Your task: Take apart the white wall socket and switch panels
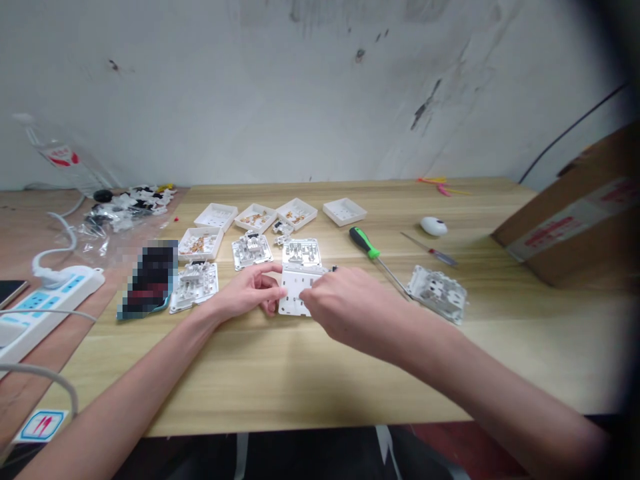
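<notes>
My left hand (255, 291) pinches the left edge of a white plastic socket panel (294, 301), which is tilted up above the table. Curled into a fist, my right hand (345, 301) covers the panel's right side. A small dark tip (335, 269) shows past its knuckles, but what the fingers hold is hidden. Just behind lies another white panel (301, 252) with its inner side up. Two more panels with parts fitted, one (251, 249) farther back and one (195, 285) by my left wrist, lie to the left.
Several white trays stand at the back, one with brass-coloured parts (201, 243). On the right are a green-black screwdriver (367, 243), a thin screwdriver (430, 250), a panel stack (438, 294), a white oval object (433, 227) and a cardboard box (575, 220). A power strip (55, 307) lies left.
</notes>
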Tool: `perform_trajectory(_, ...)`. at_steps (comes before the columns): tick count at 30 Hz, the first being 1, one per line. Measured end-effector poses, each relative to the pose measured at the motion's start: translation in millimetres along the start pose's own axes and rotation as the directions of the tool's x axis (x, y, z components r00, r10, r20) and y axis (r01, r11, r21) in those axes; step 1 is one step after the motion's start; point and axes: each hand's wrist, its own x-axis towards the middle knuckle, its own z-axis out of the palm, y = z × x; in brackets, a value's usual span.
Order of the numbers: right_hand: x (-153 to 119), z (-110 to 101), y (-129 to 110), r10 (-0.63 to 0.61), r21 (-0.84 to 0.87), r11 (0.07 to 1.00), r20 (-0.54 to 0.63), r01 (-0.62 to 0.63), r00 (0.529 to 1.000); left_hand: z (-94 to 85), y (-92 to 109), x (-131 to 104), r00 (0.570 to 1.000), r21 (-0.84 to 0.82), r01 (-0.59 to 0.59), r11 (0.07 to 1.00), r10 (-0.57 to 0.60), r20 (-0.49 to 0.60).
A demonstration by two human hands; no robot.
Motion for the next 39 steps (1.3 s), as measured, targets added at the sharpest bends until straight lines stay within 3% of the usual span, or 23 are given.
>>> perform_trajectory(4, 11, -10, 4, -0.137, -0.054, 0.989, 0.034, 0.139, 0.990, -2.1, 0, 0, 1.000, -0.002, -0.005, 1.000, 0.005, -0.024)
perform_trajectory(11, 20, -20, 11, -0.079, 0.014, 0.997, 0.103, 0.078, 0.992, -4.2, -2, 1, 1.000, 0.004, -0.007, 1.000, 0.007, -0.024)
perform_trajectory(17, 57, -47, -1, -0.087, 0.104, 0.993, 0.299, 0.058, 0.950, -3.6, -4, 0, 0.997, 0.066, -0.003, 0.998, 0.008, -0.073)
perform_trajectory(22, 63, -46, -6, -0.063, 0.079, 0.996, 0.323, 0.039, 0.944, -1.6, -2, 1, 0.995, 0.073, -0.008, 0.997, 0.015, -0.100)
perform_trajectory(26, 51, -44, 6, -0.065, 0.091, 0.995, 0.228, 0.045, 0.971, -2.9, -3, 1, 0.998, 0.041, 0.012, 0.999, -0.010, -0.065)
perform_trajectory(32, 6, -43, 39, 0.045, 0.170, 0.985, -0.080, -0.031, 0.996, -2.9, -1, 1, 0.999, -0.006, 0.032, 0.999, -0.033, -0.041)
perform_trajectory(35, -28, -22, 65, 0.257, 0.328, 0.931, -0.269, -0.163, 0.928, -3.1, 0, 0, 1.000, 0.023, 0.015, 1.000, -0.014, -0.023)
perform_trajectory(39, -60, 27, 80, 0.541, 0.363, 0.819, -0.233, -0.444, 0.808, 0.5, 4, -4, 0.995, 0.187, -0.083, 0.979, 0.092, -0.042)
